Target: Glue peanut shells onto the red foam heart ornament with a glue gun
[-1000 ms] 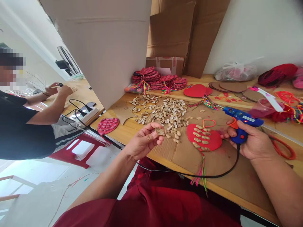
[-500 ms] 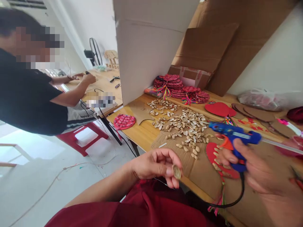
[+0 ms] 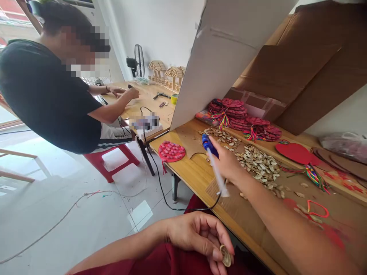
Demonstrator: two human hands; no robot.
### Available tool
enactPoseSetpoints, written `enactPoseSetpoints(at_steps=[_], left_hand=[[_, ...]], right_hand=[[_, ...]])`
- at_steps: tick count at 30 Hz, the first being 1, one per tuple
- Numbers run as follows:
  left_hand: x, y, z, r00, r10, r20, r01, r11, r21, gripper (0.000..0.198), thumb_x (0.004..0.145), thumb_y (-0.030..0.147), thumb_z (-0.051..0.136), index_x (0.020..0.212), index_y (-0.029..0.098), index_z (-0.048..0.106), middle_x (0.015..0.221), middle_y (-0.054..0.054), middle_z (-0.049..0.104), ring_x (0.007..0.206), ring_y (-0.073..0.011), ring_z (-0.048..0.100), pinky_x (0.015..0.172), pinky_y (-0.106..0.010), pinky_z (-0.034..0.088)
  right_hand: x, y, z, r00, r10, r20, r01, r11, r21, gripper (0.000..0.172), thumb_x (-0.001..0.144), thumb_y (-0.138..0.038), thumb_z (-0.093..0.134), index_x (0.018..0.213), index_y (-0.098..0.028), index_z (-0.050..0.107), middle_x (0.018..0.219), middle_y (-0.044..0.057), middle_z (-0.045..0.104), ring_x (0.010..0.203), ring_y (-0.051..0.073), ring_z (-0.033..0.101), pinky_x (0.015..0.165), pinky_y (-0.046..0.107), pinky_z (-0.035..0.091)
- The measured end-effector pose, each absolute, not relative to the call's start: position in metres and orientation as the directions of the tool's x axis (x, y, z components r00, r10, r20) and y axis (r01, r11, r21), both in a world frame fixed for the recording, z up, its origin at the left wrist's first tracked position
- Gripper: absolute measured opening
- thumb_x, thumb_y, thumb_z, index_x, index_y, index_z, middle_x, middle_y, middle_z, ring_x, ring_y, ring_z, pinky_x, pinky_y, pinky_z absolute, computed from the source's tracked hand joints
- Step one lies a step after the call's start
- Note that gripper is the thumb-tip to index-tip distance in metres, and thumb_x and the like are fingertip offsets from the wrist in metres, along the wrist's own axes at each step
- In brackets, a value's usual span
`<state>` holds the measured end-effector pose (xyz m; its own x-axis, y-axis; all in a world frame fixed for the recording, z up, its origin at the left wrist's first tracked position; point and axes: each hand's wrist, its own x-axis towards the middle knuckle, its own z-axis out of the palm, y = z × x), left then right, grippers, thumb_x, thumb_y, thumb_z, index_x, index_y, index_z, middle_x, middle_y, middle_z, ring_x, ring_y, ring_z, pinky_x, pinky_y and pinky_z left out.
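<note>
My left hand (image 3: pixel 203 240) pinches half a peanut shell (image 3: pixel 225 256) between thumb and fingers, hollow side showing, low over my lap. My right hand (image 3: pixel 228 160) is closed around a blue hot glue gun (image 3: pixel 209 146), held over the table's near left part. A clear glue stick (image 3: pixel 218 173) sticks out of the gun's back end. Past that hand lies a heap of peanut shells (image 3: pixel 260 162) on cardboard. Under my right forearm, partly hidden, is a red piece (image 3: pixel 332 235) with some shells on it.
A red round piece covered in pink-painted shells (image 3: pixel 172 151) lies at the table's left corner. Stacked red pieces with tassels (image 3: pixel 229 110) stand at the back beside a white board (image 3: pixel 226 46). A co-worker (image 3: pixel 51 95) sits at the left table. A black cord (image 3: pixel 160 191) hangs below.
My right hand has swung the glue gun left across the table, away from the red piece with shells. My left hand still holds the shell. The view has turned somewhat left.
</note>
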<state>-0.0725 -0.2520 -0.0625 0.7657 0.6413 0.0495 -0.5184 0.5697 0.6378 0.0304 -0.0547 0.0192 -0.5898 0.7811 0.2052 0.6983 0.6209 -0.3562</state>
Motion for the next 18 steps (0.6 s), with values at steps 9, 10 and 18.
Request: enactPoseSetpoints(at_steps=[9, 10, 18], left_hand=[[-0.079, -0.248, -0.082, 0.75, 0.661, 0.031, -0.529, 0.57, 0.629, 0.041, 0.078, 0.031, 0.09, 0.11, 0.012, 0.076, 0.097, -0.006, 0.075, 0.082, -0.0163, 0.079, 0.072, -0.025, 0.063], [-0.079, -0.247, -0.082, 0.747, 0.664, 0.032, -0.532, 0.567, 0.629, 0.041, 0.077, 0.031, 0.09, 0.11, 0.012, 0.076, 0.096, -0.006, 0.075, 0.081, -0.0164, 0.079, 0.072, -0.025, 0.063], [-0.083, -0.237, -0.076, 0.72, 0.694, -0.009, -0.558, 0.586, 0.588, 0.037, 0.075, 0.028, 0.092, 0.106, 0.014, 0.077, 0.095, -0.007, 0.077, 0.082, -0.0181, 0.08, 0.073, -0.025, 0.064]], right_hand=[[-0.023, -0.041, -0.012, -0.62, 0.776, 0.117, 0.775, 0.629, -0.067, 0.069, 0.101, -0.013, 0.042, 0.168, -0.024, 0.032, 0.117, 0.019, 0.065, 0.112, 0.035, 0.063, 0.096, 0.043, 0.047], [-0.025, -0.039, -0.013, -0.622, 0.775, 0.11, 0.775, 0.629, -0.051, 0.068, 0.101, -0.012, 0.04, 0.168, -0.024, 0.033, 0.118, 0.019, 0.064, 0.113, 0.035, 0.063, 0.097, 0.044, 0.046], [-0.025, -0.029, -0.025, -0.642, 0.763, 0.073, 0.762, 0.646, -0.047, 0.065, 0.101, -0.017, 0.046, 0.166, -0.023, 0.038, 0.12, 0.021, 0.065, 0.116, 0.037, 0.059, 0.096, 0.045, 0.045]])
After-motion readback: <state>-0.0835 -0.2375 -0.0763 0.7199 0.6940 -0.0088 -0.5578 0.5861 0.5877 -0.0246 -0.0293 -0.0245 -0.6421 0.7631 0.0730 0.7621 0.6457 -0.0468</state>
